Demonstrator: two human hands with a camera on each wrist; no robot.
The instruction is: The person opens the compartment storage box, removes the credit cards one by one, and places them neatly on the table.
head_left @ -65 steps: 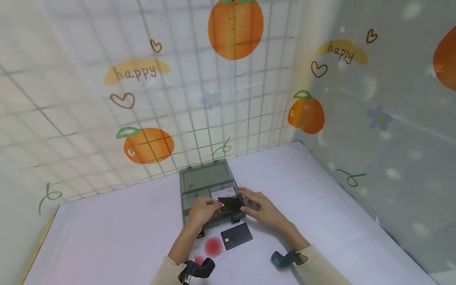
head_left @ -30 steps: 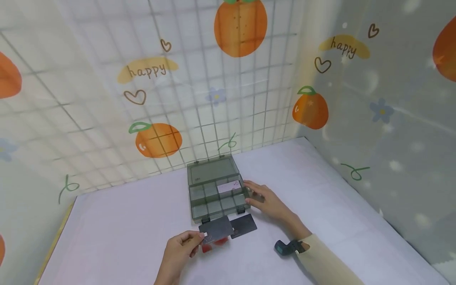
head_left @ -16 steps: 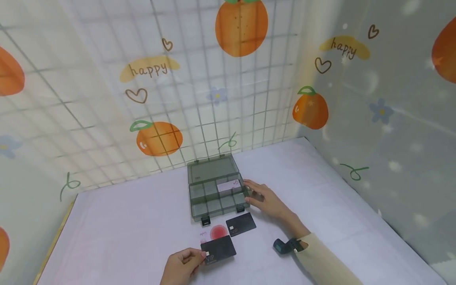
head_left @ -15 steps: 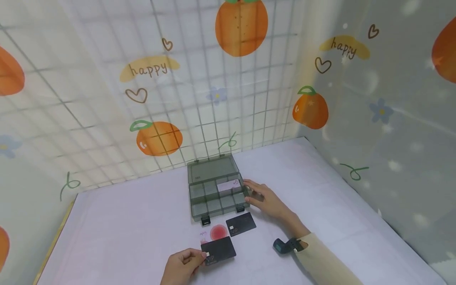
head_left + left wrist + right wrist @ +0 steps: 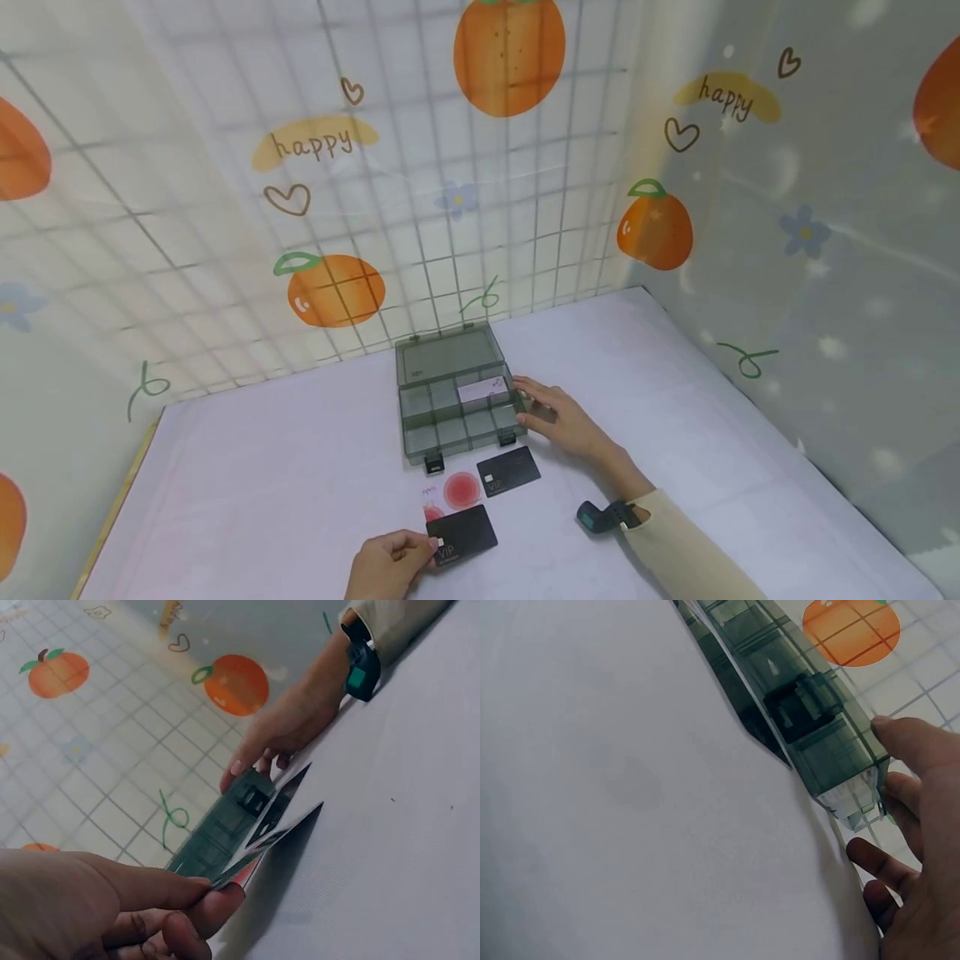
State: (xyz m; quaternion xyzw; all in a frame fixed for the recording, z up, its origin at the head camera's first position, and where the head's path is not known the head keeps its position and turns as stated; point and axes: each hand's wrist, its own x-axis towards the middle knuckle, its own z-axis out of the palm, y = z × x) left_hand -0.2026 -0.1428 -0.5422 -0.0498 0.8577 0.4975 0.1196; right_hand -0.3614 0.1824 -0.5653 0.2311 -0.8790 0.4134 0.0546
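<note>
My left hand (image 5: 390, 563) pinches the left end of a black VIP card (image 5: 465, 535) between thumb and fingers. In the left wrist view that card is tilted, one long edge close over the cloth. My right hand (image 5: 558, 421) rests at the right side of a green translucent compartment box (image 5: 438, 437), its thumb at the front corner. The box's lid (image 5: 450, 357) is raised at the back. A pale printed card (image 5: 482, 389) lies across compartments in the box's back right.
A second black VIP card (image 5: 509, 472) lies on the white cloth (image 5: 262, 483) before the box. Left of it is a card with red circles (image 5: 461, 491), partly covered by the held card. A printed curtain (image 5: 405, 167) hangs behind the table.
The left hand has drawn the black card out from over the box, down toward the near side, and lowered it near the cloth. The right hand has stayed at the box's side.
</note>
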